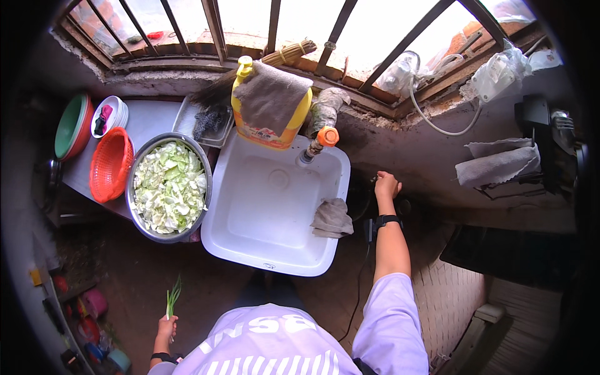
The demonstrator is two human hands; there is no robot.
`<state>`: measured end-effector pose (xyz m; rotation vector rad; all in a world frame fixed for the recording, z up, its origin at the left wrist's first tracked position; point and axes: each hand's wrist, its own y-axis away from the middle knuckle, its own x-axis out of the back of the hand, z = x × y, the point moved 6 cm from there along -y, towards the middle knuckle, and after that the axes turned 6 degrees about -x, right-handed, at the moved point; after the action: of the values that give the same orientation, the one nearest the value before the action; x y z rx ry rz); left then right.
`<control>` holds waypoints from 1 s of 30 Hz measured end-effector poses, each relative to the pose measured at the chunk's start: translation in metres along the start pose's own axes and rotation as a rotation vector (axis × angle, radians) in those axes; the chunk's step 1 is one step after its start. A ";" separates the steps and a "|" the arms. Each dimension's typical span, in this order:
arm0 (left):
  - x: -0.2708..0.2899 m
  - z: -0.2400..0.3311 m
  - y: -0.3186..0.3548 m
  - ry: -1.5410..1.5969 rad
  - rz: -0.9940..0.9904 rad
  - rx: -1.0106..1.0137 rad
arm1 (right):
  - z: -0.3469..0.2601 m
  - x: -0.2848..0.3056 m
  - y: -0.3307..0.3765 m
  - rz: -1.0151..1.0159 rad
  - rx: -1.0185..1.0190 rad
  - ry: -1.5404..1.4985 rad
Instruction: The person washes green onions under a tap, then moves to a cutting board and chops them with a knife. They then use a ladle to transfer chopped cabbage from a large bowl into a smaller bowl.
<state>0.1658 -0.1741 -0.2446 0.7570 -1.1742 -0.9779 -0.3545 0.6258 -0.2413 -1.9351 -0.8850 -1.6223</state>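
The right hand (pixel 387 185) reaches out past the right edge of the white sink (pixel 250 215), its fingers curled at the dark wall; what it grips, if anything, cannot be told. The left hand (pixel 167 327) hangs low at the person's side, closed around one small bunch of green scallions (pixel 173 296) that stand upright above it.

Left of the right hand the one square sink lies empty, with open room inside; a grey rag (pixel 331 218) drapes over the rim nearest that hand. Beyond the sink's far-left edge, well above the left hand, one large metal bowl (pixel 201 164) holds chopped cabbage (pixel 169 187) and overhangs the table (pixel 150 115). Further left sit one orange basket (pixel 110 166), a stack of green and red bowls (pixel 72 127) and a stack of white plates (pixel 119 112).

At the sink's far rim stands one big yellow jug (pixel 301 115) with a red-and-white label low on its front and a grey cloth (pixel 269 94) over it; beside it an orange-capped tap (pixel 325 137). To the right of the right hand, two grey cloths (pixel 497 164) hang on the wall.
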 end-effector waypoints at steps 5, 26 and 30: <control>-0.014 0.004 0.032 0.025 0.040 -0.018 | 0.010 -0.006 -0.005 -0.265 -0.069 -0.078; -0.067 0.138 0.241 -0.225 -0.378 -0.211 | -0.250 0.163 0.125 -0.187 1.152 -0.016; -0.090 0.218 0.252 -0.276 -0.441 -0.532 | -0.255 0.170 0.119 -0.138 1.206 0.156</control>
<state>0.0021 0.0116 -0.0043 0.4617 -0.9218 -1.7229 -0.4258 0.3955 -0.0182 -0.8940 -1.4678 -0.8603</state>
